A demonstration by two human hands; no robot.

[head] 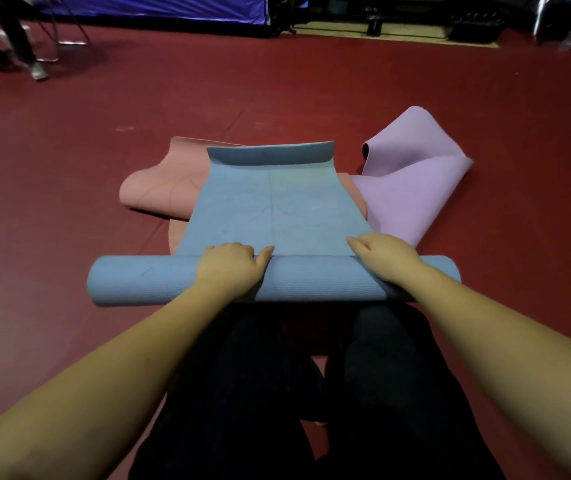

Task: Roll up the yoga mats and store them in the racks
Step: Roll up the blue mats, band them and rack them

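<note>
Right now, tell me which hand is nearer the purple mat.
Right. The right hand grips the blue roll just beside the purple mat; the left hand sits further left.

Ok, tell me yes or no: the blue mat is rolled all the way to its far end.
No, the blue mat still lies flat beyond the roll under the left hand and right hand.

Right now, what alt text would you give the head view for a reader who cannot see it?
Both hands, left hand and right hand, rest on a partly rolled blue yoga mat on a red floor. Its flat remainder lies over a pink mat, with a crumpled purple mat to the right.
</note>
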